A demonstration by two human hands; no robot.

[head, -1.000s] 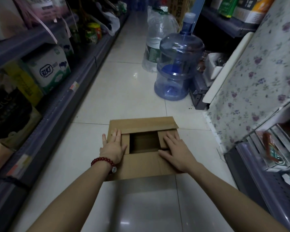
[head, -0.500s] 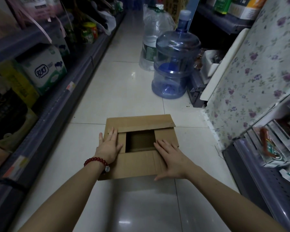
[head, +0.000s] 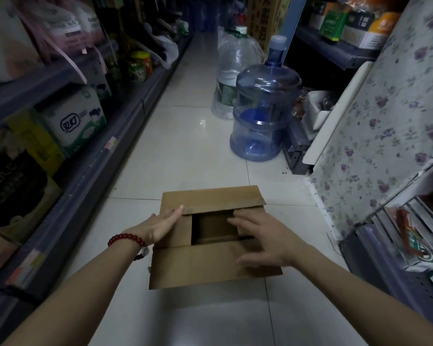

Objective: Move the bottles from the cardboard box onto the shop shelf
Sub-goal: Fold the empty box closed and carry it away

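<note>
A brown cardboard box (head: 210,265) sits on the tiled aisle floor with its flaps folded mostly flat, leaving a dark square gap in the middle. No bottles show through the gap. My left hand (head: 160,227), with a red bead bracelet at the wrist, lies with straight fingers along the left inner flap, fingertips at the far flap's edge. My right hand (head: 263,239) is spread flat over the right inner flap, slightly blurred. Shop shelves (head: 90,176) run along the left of the aisle.
A large blue water jug (head: 263,108) and a clear one (head: 233,71) stand on the floor beyond the box. Right of the box is a shelf unit (head: 410,258) with packets and a flowered cloth (head: 385,121). Left shelves hold cartons and packs.
My left hand has slid from flat on the left flap to the edge of the far flap. My right hand has shifted forward over the right flap. The view has moved closer.
</note>
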